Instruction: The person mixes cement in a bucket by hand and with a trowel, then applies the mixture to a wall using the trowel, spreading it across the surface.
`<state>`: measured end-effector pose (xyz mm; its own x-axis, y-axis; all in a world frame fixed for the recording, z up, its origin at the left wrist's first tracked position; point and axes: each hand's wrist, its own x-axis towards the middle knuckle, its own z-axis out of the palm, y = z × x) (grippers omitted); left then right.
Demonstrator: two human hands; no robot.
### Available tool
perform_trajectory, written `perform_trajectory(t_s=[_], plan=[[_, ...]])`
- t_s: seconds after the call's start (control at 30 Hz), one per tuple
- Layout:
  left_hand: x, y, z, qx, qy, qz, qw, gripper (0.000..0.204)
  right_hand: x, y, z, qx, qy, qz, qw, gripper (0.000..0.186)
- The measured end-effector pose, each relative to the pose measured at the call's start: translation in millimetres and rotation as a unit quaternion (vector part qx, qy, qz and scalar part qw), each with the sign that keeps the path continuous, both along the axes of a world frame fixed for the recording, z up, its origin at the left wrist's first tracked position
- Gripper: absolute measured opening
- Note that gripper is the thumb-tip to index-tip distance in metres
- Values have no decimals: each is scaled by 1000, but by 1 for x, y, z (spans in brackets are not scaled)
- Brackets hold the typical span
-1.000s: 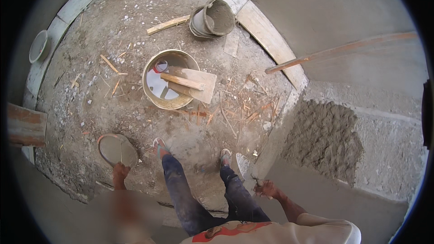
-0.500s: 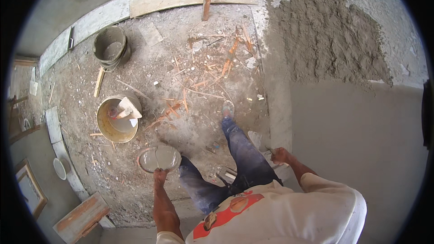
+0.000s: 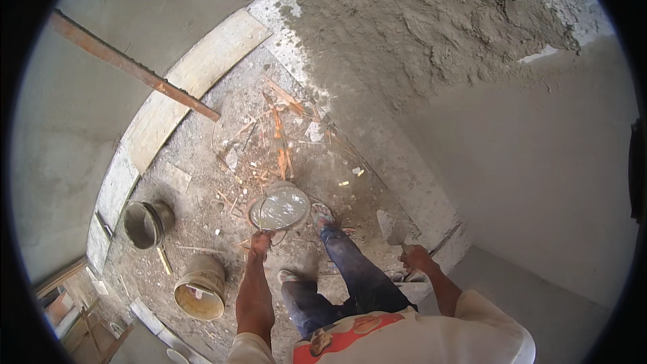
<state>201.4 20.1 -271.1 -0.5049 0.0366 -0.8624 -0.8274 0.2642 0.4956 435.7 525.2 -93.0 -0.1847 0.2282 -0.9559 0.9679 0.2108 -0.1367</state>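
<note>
Head view: I have the left hand (image 3: 260,243) closed round the handle (image 3: 261,220) of the bucket (image 3: 280,186), just left of the forward foot (image 3: 323,214); slurry (image 3: 283,209) inside probably makes it heavy, best held there. Right of that foot, the right hand (image 3: 418,258) grips a trowel (image 3: 391,228).

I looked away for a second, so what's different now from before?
The person turned right, toward the rough grey patch. The left hand brought the pail from beside the left foot to ahead of it. Still the same: left hand on the pail, right hand on the trowel.
</note>
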Motion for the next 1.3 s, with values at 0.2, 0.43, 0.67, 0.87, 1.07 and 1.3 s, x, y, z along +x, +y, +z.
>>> perform_trajectory(t_s=[0.2,0.43,0.67,0.87,1.07,1.3], plan=[[-184,136,-40,-5,22,-88,996,35,-8,5,29,84,2,-20,996,37],[-347,242,-136,-49,51,-205,976,41,69,-17,-56,133,154,167,965,40],[-388,206,-166,10,91,-145,985,48,-161,-126,16,-7,-117,-262,958,21],[-375,70,-173,-265,116,-112,951,69,-315,-130,-47,-48,-26,-4,998,39],[-205,3,-66,-189,19,-242,951,80,-441,-129,-111,-130,16,-32,991,46],[-127,92,45,-259,-133,-305,907,92,-523,-117,-328,-209,-38,-194,958,28]])
